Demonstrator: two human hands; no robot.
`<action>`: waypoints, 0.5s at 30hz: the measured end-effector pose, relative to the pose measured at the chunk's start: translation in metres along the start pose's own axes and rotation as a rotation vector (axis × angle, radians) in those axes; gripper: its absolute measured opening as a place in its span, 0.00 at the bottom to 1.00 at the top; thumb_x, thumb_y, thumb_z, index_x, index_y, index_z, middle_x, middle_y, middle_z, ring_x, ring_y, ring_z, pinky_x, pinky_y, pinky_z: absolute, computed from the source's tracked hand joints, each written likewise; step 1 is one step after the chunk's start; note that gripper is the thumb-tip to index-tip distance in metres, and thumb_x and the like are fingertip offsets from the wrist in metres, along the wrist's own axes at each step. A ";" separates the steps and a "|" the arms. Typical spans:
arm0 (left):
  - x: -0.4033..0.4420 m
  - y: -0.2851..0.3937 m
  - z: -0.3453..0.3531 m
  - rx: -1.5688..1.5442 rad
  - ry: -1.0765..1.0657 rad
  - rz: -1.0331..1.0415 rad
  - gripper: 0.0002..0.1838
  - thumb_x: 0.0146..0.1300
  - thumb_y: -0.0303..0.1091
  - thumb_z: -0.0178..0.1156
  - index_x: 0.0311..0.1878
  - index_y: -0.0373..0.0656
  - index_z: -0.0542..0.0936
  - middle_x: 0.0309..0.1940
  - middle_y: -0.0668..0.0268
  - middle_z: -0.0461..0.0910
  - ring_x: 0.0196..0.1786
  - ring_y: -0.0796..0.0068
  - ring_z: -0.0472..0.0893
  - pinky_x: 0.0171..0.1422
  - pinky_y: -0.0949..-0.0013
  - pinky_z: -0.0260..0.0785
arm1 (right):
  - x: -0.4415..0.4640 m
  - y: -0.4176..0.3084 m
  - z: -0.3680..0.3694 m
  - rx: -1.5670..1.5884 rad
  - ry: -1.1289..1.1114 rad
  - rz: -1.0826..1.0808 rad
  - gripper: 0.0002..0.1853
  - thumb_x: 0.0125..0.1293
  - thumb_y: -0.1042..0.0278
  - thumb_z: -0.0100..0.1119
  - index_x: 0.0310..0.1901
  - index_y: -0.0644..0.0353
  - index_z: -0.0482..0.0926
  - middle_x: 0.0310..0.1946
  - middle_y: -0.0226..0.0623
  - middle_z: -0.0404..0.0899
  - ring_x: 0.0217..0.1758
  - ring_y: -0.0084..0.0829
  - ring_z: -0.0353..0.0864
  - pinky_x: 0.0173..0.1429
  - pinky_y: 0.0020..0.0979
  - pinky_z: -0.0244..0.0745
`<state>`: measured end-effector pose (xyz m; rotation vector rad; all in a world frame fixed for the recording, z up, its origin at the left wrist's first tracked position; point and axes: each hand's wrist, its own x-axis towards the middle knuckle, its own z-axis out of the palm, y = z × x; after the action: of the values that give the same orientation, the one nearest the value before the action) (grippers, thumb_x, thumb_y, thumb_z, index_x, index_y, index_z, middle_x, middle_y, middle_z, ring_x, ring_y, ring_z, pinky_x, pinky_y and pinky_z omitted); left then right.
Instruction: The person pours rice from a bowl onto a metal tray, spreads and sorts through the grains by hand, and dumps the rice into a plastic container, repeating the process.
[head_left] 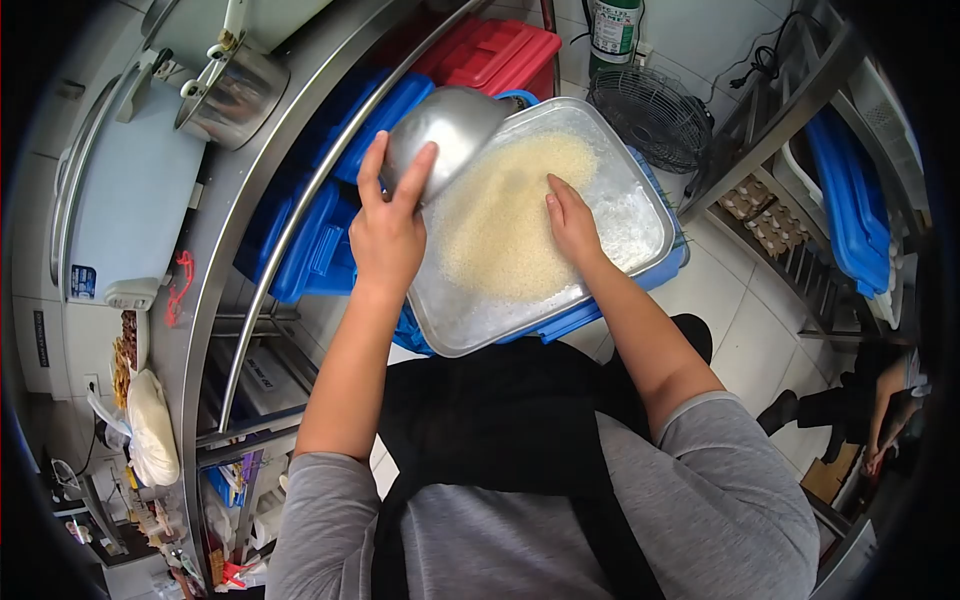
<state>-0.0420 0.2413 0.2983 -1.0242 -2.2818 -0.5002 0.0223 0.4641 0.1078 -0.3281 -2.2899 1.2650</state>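
Note:
A metal tray (pixel 628 222) holds a spread heap of pale, coarse crumbs (pixel 500 222), thickest toward its middle and far side. My left hand (pixel 392 225) grips a shiny metal bowl (pixel 450 135), which is tipped over the tray's far left corner. The inside of the bowl is turned away from me. My right hand (pixel 572 225) is at the right side of the crumbs, fingers stretched out and nothing visible in them. Whether its fingertips press into the crumbs is hard to see. Under the tray is a blue plastic container (pixel 572 322).
To the left runs a steel counter (pixel 215 190) with a metal pot (pixel 235 95). Blue bins and a red-lidded bin (pixel 490 55) stand beyond it. A fan (pixel 650 118) is on the floor. Egg cartons (pixel 765 215) fill a right-hand rack. Another person's hand (pixel 873 460) shows far right.

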 end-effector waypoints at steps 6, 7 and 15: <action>-0.062 -0.033 -0.006 -0.864 0.175 -0.843 0.39 0.59 0.16 0.40 0.75 0.50 0.51 0.67 0.55 0.62 0.53 0.64 0.80 0.34 0.69 0.81 | 0.000 0.001 0.001 -0.048 -0.011 -0.011 0.22 0.73 0.63 0.47 0.63 0.67 0.70 0.63 0.54 0.71 0.68 0.49 0.68 0.71 0.38 0.62; -0.087 -0.045 -0.002 -0.870 0.267 -1.014 0.39 0.61 0.17 0.40 0.76 0.53 0.47 0.66 0.53 0.62 0.52 0.62 0.80 0.33 0.70 0.81 | 0.001 0.001 0.001 -0.060 -0.006 -0.012 0.22 0.73 0.63 0.47 0.63 0.67 0.70 0.63 0.54 0.71 0.68 0.49 0.68 0.71 0.38 0.62; -0.266 -0.100 0.043 -0.656 0.321 -1.302 0.39 0.61 0.15 0.39 0.73 0.61 0.46 0.67 0.52 0.62 0.54 0.54 0.80 0.36 0.63 0.84 | 0.001 -0.006 0.001 -0.104 -0.018 -0.026 0.23 0.73 0.63 0.48 0.64 0.67 0.70 0.63 0.54 0.71 0.68 0.49 0.68 0.71 0.38 0.62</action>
<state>0.0086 0.0557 0.0852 0.4846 -2.2216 -1.8232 0.0215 0.4607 0.1123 -0.3229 -2.3724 1.1424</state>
